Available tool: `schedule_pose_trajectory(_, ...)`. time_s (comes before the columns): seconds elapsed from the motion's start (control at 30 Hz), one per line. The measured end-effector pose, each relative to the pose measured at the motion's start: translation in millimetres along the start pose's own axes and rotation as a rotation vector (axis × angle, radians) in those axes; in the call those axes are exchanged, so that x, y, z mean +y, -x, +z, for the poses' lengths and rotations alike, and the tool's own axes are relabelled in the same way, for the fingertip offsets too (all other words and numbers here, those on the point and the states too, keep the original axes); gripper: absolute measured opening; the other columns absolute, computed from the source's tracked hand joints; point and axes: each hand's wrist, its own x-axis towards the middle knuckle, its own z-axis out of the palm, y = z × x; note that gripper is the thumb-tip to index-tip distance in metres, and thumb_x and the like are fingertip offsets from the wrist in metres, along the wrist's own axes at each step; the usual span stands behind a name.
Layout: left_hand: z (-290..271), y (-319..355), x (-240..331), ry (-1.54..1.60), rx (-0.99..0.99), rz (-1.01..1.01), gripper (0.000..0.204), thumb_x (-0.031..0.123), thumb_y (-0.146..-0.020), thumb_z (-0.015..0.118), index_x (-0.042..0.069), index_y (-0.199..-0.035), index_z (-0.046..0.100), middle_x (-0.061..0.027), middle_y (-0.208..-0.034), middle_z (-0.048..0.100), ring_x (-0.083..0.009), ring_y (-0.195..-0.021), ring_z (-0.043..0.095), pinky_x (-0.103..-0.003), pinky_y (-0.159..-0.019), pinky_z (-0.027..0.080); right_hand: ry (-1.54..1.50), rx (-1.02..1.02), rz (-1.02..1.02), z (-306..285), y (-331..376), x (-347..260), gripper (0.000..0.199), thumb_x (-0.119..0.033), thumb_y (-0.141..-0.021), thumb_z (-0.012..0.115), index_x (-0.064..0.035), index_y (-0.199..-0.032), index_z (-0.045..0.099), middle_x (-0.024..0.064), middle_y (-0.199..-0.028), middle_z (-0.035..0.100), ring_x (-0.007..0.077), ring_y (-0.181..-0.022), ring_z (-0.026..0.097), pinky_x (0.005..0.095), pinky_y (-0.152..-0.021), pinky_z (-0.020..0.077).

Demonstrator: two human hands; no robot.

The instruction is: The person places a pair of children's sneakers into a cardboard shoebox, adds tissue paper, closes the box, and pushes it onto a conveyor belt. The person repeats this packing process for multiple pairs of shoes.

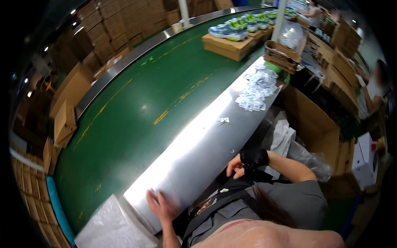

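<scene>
Our L hand [163, 206], fingers spread, hovers at the metal ledge [194, 159]; R hand [237, 166] half-curled, we can't tell if it's pinching. Sachets [257, 89] lie beyond R hand, prob. for reach.

Showing hard white glare along the ledge [188, 151], strongest beside the belt [120, 144]. Reflecting a faint bright spot off the belt's surface. Dimming among the cartons [120, 22], with pinpoints from small lamps [78, 30] near the rim. Falling into shadow under the ledge's right side. Smearing the left hand [162, 206] with motion blur; rendering the right hand [236, 166] sharper. Bending straight edges toward a black surround.
</scene>
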Motion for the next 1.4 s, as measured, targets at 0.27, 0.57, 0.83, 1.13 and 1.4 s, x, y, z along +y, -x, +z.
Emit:
schedule_pose_trajectory(0.27, -10, 135, 9, -0.134, -0.129, -0.151, 0.016, 0.013, -0.08, 0.056, -0.002, -0.082, 0.06, -0.0142, -0.069, 0.058, -0.0231, -0.058, 0.055, -0.032, -0.055, 0.044, 0.425, 0.518, 0.797, 21, 80, 286, 0.021, -0.018, -0.063, 0.063, -0.0058, -0.08, 0.066, 0.0111, -0.081, 0.065, 0.0236, -0.076, 0.061, 0.0319, -0.069, 0.0476)
schedule_pose_trajectory(0.57, 20, 57, 44, -0.09, -0.186, 0.02, 0.017, 0.014, -0.08, 0.056, -0.002, -0.082, 0.06, -0.0139, -0.067, 0.058, -0.0225, -0.057, 0.055, -0.032, -0.054, 0.044, 0.443, 0.355, 0.72, 51, 47, 300, 0.017, -0.02, -0.071, 0.056, -0.0048, -0.077, 0.062, 0.0128, -0.077, 0.062, 0.0252, -0.075, 0.059, 0.0334, -0.069, 0.0456)
schedule_pose_trajectory(0.83, 3, 59, 31, -0.173, -0.138, -0.083, 0.018, 0.015, -0.08, 0.056, -0.002, -0.082, 0.061, -0.0137, -0.066, 0.058, -0.022, -0.056, 0.055, -0.032, -0.053, 0.044, 0.339, 0.464, 0.762, 67, 87, 307, 0.017, -0.02, -0.072, 0.055, -0.0056, -0.079, 0.061, 0.0125, -0.078, 0.061, 0.0255, -0.075, 0.058, 0.0336, -0.069, 0.045)
schedule_pose_trajectory(1.13, -5, 101, 4, -0.23, -0.129, -0.272, 0.019, 0.016, -0.081, 0.056, -0.002, -0.083, 0.061, -0.0134, -0.065, 0.058, -0.0215, -0.056, 0.056, -0.032, -0.053, 0.044, 0.26, 0.545, 0.847, 83, 137, 320, 0.017, -0.019, -0.074, 0.054, -0.0064, -0.081, 0.061, 0.0121, -0.079, 0.061, 0.0259, -0.075, 0.058, 0.0338, -0.068, 0.0444)
schedule_pose_trajectory(1.4, 27, 195, -48, -0.277, -0.389, -0.432, 0.02, 0.017, -0.081, 0.056, -0.002, -0.083, 0.061, -0.0132, -0.064, 0.058, -0.021, -0.055, 0.056, -0.032, -0.052, 0.044, 0.263, 0.599, 0.836, 86, 183, 338, 0.017, -0.019, -0.075, 0.053, -0.0072, -0.082, 0.061, 0.0118, -0.079, 0.061, 0.0262, -0.075, 0.057, 0.0341, -0.068, 0.0438)
